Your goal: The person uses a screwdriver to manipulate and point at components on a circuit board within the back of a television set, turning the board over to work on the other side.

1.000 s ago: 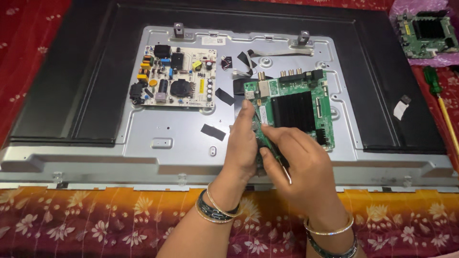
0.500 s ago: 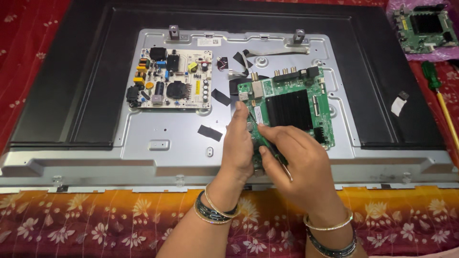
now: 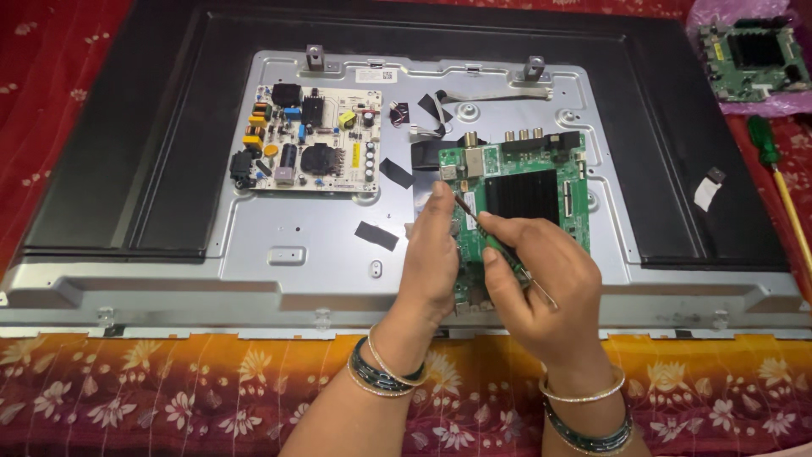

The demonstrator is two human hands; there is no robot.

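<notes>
- Two bare hands work over the opened back of a flat-screen television (image 3: pixel 152 152), which lies face down on a red patterned cloth (image 3: pixel 51 76).
- Left hand (image 3: pixel 430 254): fingers held together and extended, resting on the left edge of the green main board (image 3: pixel 575 211); it holds nothing that can be seen.
- Right hand (image 3: pixel 541 283): fingers closed around a slim screwdriver (image 3: pixel 499 241), gripped like a pen. Its tip points up and left onto the main board, just beside the left fingertips.
- Main board: sits on the right half of the silver metal back plate (image 3: pixel 296 254) and carries a black finned heat sink (image 3: pixel 524 196) at its centre and a row of connectors along its top edge.
- Power supply board (image 3: pixel 309 140): pale, with yellow and black components, mounted on the left of the plate, well apart from both hands.
- Flat ribbon cables (image 3: pixel 436 114) lie between the two boards, near the plate's top.
- Second green circuit board (image 3: pixel 755 57): on a pink wrap at the upper right, off the television.
- Green-handled screwdriver (image 3: pixel 765 144) with a yellow shaft lies on the cloth at the right edge.
- Both wrists wear bangles.
</notes>
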